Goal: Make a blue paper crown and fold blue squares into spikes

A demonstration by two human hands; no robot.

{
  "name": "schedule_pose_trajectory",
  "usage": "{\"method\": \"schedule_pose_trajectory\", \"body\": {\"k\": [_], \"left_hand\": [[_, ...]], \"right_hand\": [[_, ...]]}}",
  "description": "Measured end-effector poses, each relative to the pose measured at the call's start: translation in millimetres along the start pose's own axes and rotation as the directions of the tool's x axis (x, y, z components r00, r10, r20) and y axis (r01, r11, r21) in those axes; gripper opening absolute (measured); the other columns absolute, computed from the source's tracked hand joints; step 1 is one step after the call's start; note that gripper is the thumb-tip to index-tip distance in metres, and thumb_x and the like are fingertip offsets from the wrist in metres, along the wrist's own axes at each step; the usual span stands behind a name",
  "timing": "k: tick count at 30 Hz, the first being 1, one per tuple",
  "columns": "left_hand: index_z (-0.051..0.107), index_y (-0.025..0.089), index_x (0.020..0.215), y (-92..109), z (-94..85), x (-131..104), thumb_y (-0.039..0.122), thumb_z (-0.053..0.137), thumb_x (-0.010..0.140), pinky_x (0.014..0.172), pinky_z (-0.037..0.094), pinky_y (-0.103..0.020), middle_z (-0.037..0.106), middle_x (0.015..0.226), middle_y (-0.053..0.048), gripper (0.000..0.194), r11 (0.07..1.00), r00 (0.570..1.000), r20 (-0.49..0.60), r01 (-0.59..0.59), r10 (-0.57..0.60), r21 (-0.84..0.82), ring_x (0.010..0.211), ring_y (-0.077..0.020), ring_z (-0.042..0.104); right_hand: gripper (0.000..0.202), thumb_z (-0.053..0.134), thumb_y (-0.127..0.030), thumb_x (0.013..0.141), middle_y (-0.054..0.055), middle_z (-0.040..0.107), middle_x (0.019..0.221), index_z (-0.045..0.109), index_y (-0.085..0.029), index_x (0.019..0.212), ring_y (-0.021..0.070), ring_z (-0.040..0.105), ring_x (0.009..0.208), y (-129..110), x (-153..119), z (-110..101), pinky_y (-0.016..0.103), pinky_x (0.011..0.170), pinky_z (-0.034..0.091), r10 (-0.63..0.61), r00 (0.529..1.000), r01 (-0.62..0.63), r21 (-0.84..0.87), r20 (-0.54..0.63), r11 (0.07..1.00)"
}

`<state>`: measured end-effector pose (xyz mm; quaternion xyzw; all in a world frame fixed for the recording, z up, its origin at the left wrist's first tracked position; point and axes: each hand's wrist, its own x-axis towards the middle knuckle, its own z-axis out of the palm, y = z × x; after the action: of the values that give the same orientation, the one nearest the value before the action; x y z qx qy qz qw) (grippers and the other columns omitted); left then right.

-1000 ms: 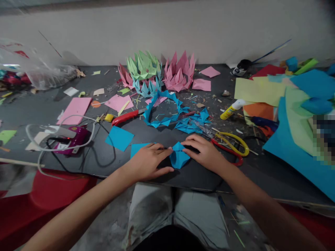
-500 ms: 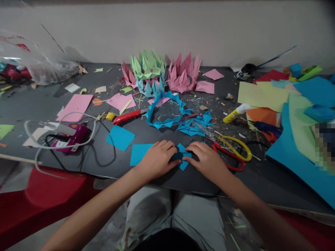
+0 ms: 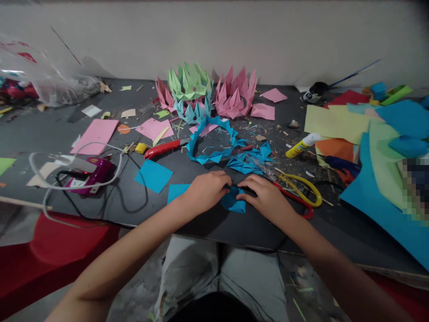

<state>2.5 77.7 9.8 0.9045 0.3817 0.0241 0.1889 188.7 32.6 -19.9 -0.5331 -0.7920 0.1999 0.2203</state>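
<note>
Between my hands a small piece of blue paper (image 3: pixel 235 204) is bent, its near part curving up from the table. My left hand (image 3: pixel 209 190) pinches its far left edge, and my right hand (image 3: pixel 263 194) grips its right side; fingers hide the far edge. Partly under my left forearm lies a blue paper sheet (image 3: pixel 176 192). Another blue paper square (image 3: pixel 154 175) rests farther left. Beyond my hands sits a ring of folded blue paper (image 3: pixel 214 158), with loose folded blue pieces (image 3: pixel 248 165) at its right.
Scissors (image 3: pixel 310 197) with yellow and red handles lie right of my hands, near a glue stick (image 3: pixel 303 145). A red-handled cutter (image 3: pixel 162 149) and purple device (image 3: pixel 92 176) with cables are left. Folded paper crowns (image 3: pixel 236 96) stand at the back; coloured sheets (image 3: pixel 338 123) spread at right.
The blue paper between my hands has gone from lying nearly flat with pointed corners to bent over and curved. Both hands have shifted slightly away from me.
</note>
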Motion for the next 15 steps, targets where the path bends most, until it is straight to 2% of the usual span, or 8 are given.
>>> {"method": "schedule_pose_trajectory", "body": {"k": [3, 7, 12, 13, 15], "left_hand": [[0.063, 0.019, 0.094, -4.3, 0.2, 4.0, 0.017, 0.058, 0.076, 0.060, 0.041, -0.023, 0.065, 0.083, -0.002, 0.018, 0.984, 0.993, 0.065, 0.111, -0.103, -0.137, 0.074, -0.0163, 0.059], [0.065, 0.017, 0.081, -8.5, -0.4, 3.2, 0.018, 0.060, 0.074, 0.055, 0.037, -0.022, 0.062, 0.068, 0.000, 0.009, 0.916, 0.981, 0.098, 0.192, -0.168, -0.352, 0.062, -0.0126, 0.055], [0.061, 0.014, 0.072, -9.9, -1.9, -2.4, 0.023, 0.059, 0.074, 0.053, 0.035, -0.020, 0.055, 0.060, 0.002, 0.009, 0.687, 0.952, 0.100, 0.279, -0.289, -0.671, 0.056, -0.0094, 0.049], [0.060, 0.014, 0.071, -10.3, -1.7, -3.2, 0.024, 0.060, 0.073, 0.053, 0.035, -0.020, 0.054, 0.060, 0.003, 0.010, 0.634, 0.948, 0.110, 0.284, -0.300, -0.720, 0.056, -0.0089, 0.048], [0.059, 0.013, 0.071, -11.0, -1.2, -4.5, 0.024, 0.061, 0.071, 0.053, 0.036, -0.020, 0.053, 0.060, 0.003, 0.011, 0.551, 0.944, 0.134, 0.287, -0.301, -0.784, 0.056, -0.0082, 0.047]], "right_hand": [[0.019, 0.062, -0.028, 0.078, 0.007, 0.062, 0.090, 0.064, -0.018, 0.093, 0.0210, 0.060, 0.086, -1.2, 4.6, -3.3, 0.033, 0.077, 0.047, 0.041, 0.999, -0.042, 0.042, 0.031, 0.998], [0.021, 0.060, -0.033, 0.078, 0.007, 0.065, 0.090, 0.066, -0.019, 0.092, 0.0202, 0.060, 0.083, -1.0, 5.7, -6.5, 0.033, 0.075, 0.047, 0.126, 0.990, -0.138, 0.206, 0.069, 0.969], [0.036, 0.061, -0.039, 0.073, 0.007, 0.068, 0.091, 0.063, -0.019, 0.102, 0.0193, 0.063, 0.079, 5.8, 4.1, -10.8, 0.030, 0.064, 0.049, 0.254, 0.957, -0.289, 0.558, 0.141, 0.778], [0.038, 0.062, -0.039, 0.071, 0.007, 0.068, 0.091, 0.063, -0.018, 0.103, 0.0193, 0.063, 0.079, 6.5, 4.3, -12.0, 0.030, 0.064, 0.049, 0.262, 0.954, -0.295, 0.579, 0.143, 0.760], [0.036, 0.063, -0.036, 0.070, 0.006, 0.069, 0.088, 0.064, -0.018, 0.101, 0.0184, 0.063, 0.075, 6.3, 5.8, -14.3, 0.029, 0.062, 0.049, 0.263, 0.958, -0.282, 0.552, 0.116, 0.785]]}}
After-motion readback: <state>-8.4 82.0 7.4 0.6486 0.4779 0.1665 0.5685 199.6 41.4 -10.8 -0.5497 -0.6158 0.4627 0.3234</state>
